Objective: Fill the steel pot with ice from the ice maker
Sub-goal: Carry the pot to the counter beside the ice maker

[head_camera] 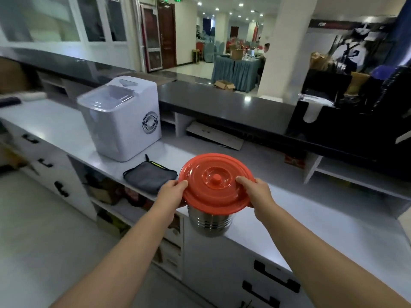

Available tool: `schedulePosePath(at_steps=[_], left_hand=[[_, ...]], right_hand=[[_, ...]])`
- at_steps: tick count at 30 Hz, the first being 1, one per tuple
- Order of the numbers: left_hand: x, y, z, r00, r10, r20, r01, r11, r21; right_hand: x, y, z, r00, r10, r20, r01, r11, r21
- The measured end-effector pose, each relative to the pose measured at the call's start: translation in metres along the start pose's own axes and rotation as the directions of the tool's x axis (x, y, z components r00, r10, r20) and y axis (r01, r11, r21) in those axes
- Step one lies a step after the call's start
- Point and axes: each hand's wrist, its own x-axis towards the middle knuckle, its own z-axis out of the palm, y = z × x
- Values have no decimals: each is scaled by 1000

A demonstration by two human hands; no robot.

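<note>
A steel pot [210, 223] with a round orange lid [216, 181] on top is near the front edge of the white counter [289, 210]. My left hand [172, 193] grips the pot's left side under the lid's rim, thumb on the lid. My right hand [259, 191] grips the right side the same way. Whether the pot's base rests on the counter or is just above it I cannot tell. The white ice maker [123, 117] stands further left on the counter with its clear lid down.
A folded grey cloth [150, 175] lies between the ice maker and the pot. A raised dark bar top [222, 103] runs behind the counter. Black holders and clutter [347, 107] crowd the right end. Drawers and open shelves sit below the counter.
</note>
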Motion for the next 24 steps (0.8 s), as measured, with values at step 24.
schedulePosePath(at_steps=[24], left_hand=[[101,47,-345,921,30,-389,-71,993,-91]], right_hand=[[-14,-67,391,917,-17,399,39,998,-48]])
